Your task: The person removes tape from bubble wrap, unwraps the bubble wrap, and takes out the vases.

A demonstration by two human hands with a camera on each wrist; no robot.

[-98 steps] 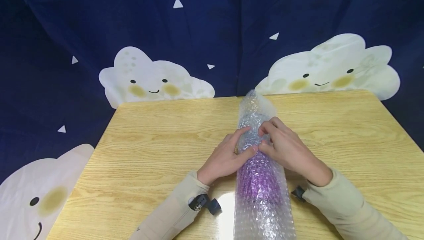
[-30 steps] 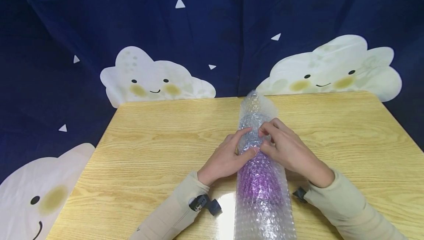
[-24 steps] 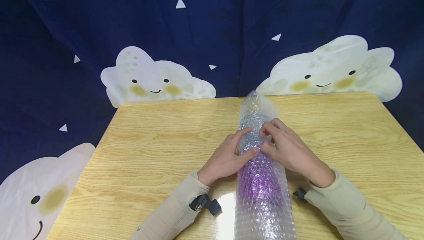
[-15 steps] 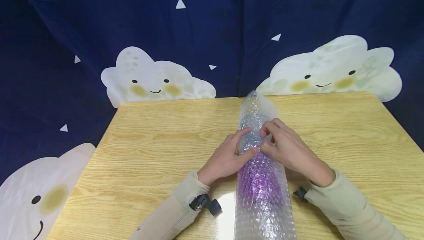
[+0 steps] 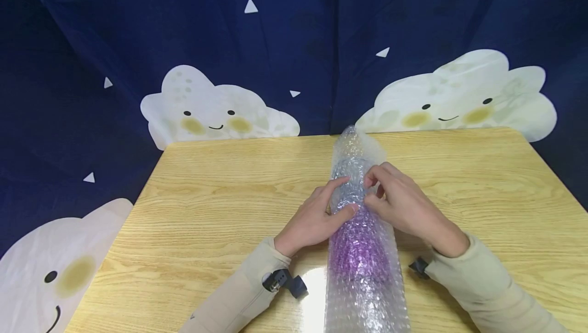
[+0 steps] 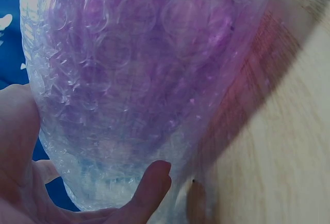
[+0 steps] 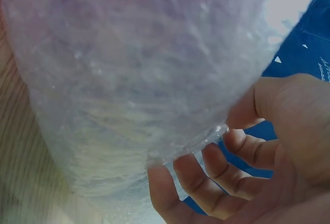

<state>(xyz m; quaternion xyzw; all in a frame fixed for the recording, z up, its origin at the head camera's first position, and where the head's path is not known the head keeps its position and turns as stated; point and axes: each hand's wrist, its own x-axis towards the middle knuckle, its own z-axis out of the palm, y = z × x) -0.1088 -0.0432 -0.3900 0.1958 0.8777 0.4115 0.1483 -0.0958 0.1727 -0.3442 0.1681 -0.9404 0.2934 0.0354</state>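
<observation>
A long bundle in clear bubble wrap (image 5: 360,254) lies lengthwise on the table. Purple shows through its middle, grey-blue farther up and a yellowish tint at the narrow far end; the wrap hides what the thing inside is. My left hand (image 5: 314,218) holds the bundle from the left, thumb and index finger over its top. In the left wrist view another finger (image 6: 152,185) curves against its side. On the right, my right hand (image 5: 409,205) pinches at the wrap with thumb and bent index finger. The right wrist view shows curled fingertips (image 7: 188,170) at the film's edge.
The wooden table (image 5: 220,185) extends on both sides of the bundle. Behind it hangs a dark blue curtain (image 5: 294,31) printed with smiling clouds and white triangles. Small black devices, such as the left one (image 5: 282,282), are strapped to both sleeves.
My right hand has shifted slightly to the right, its fingertips now farther from my left thumb. The left hand and the bundle stay nearly still.
</observation>
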